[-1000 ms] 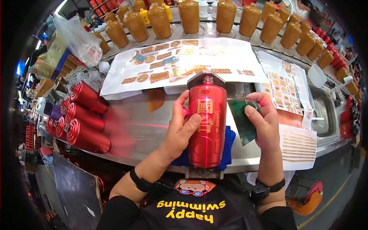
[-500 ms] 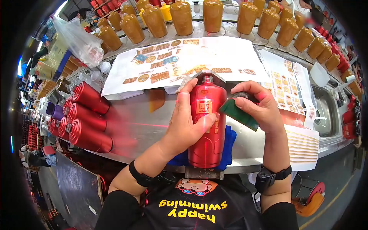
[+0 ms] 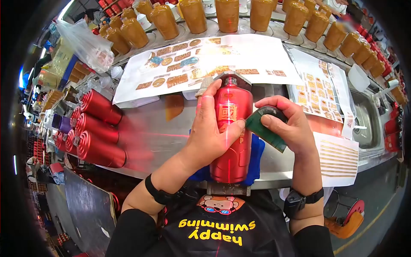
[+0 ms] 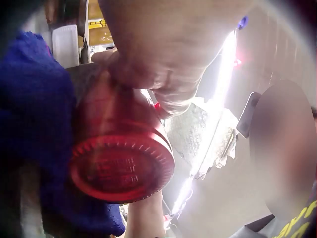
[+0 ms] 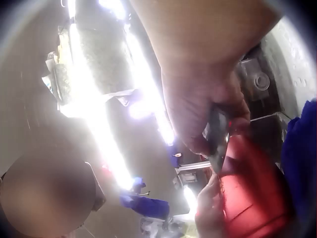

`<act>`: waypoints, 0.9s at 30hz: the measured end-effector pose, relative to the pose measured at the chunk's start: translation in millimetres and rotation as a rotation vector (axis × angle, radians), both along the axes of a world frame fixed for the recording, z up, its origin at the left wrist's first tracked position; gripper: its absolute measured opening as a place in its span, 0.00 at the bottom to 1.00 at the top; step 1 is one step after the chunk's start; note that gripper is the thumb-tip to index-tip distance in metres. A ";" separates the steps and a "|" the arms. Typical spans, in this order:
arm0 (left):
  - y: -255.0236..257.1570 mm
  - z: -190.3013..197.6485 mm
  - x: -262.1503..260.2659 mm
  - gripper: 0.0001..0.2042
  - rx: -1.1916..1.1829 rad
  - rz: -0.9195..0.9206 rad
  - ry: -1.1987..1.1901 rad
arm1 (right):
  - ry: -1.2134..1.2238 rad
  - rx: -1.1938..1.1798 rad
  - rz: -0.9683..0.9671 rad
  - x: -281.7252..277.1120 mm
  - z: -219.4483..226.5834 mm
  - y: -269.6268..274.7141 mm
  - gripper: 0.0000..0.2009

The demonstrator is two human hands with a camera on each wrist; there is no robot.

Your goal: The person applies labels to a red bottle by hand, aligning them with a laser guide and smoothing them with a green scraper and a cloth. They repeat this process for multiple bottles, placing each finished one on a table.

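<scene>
A red metallic bottle (image 3: 229, 165) with gold characters lies on a blue cloth (image 3: 257, 156), its neck pointing away from me. My left hand (image 3: 207, 132) grips it, fingers along the left side and thumb across the front, partly covering the lettering. The embossed base (image 4: 119, 171) faces the left wrist view. My right hand (image 3: 295, 128) pinches a dark green, flat scraper (image 3: 263, 130) between thumb and fingers. The scraper's near corner is right by the left thumb at the bottle's right side. A pale, ribbed thing (image 3: 204, 85) shows behind the left fingers.
Several red bottles (image 3: 100, 147) lie stacked at left. A white sheet (image 3: 128, 92) with gold decals spans the back; another decal sheet (image 3: 314, 90) and a gold-striped sheet (image 3: 340, 171) lie right. Brown bottles (image 3: 227, 17) line the conveyor (image 3: 205, 35). A sink (image 3: 366, 128) is far right.
My left hand has slid up the bottle, its thumb now across the lettering. My right hand has turned the scraper and brought it toward the bottle. The brown bottles have shifted left.
</scene>
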State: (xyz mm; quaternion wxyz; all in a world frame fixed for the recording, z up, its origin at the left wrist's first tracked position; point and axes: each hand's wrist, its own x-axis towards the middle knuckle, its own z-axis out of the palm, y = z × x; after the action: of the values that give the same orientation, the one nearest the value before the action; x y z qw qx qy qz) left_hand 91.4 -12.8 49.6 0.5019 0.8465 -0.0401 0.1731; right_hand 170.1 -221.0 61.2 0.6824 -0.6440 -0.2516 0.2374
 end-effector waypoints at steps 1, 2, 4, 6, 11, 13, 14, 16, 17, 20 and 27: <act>-0.7 1.2 -0.4 0.41 -0.107 -0.015 0.026 | -0.032 -0.004 -0.052 -2.1 -1.9 -1.4 0.14; -1.8 3.4 -1.2 0.41 -0.214 -0.030 0.051 | -0.066 -0.009 -0.103 -5.1 -3.7 -3.2 0.14; -0.7 3.1 -3.7 0.41 -0.319 -0.063 0.071 | -0.169 -0.036 -0.209 -12.8 -5.5 -5.9 0.14; 7.0 -4.9 -8.4 0.41 -0.315 -0.101 0.061 | -0.307 -0.080 -0.322 -22.7 -6.9 -8.5 0.13; 10.2 -18.5 -18.5 0.40 -0.508 -0.160 0.086 | -0.773 -0.246 -0.204 -53.0 -16.6 -1.4 0.26; 7.1 -21.0 -21.7 0.40 -0.521 -0.157 0.085 | -0.930 -0.286 -0.179 -55.0 -18.9 4.4 0.29; 5.0 -22.0 -22.6 0.40 -0.510 -0.149 0.078 | -1.011 -0.303 -0.166 -55.2 -19.4 6.2 0.31; 1.7 -18.5 -24.8 0.40 -0.554 -0.158 0.097 | -1.032 -0.337 -0.147 -56.4 -17.1 7.7 0.32; -0.6 -12.4 -27.0 0.40 -0.609 -0.177 0.123 | -1.042 -0.357 -0.151 -56.3 -17.2 8.3 0.32; 4.0 -14.8 -23.6 0.40 -0.627 -0.159 0.132 | -1.030 -0.381 -0.186 -56.7 -17.3 10.2 0.32; 16.5 -16.2 13.7 0.37 -0.370 -0.003 0.045 | -0.986 -0.366 -0.197 -57.4 -19.2 14.1 0.33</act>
State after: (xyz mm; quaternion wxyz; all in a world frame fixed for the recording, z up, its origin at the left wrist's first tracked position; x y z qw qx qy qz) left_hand 105.2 3.7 33.4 0.6500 0.7434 0.0021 0.1576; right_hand 112.6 -207.0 42.1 0.3787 -0.8082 -0.4350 -0.1187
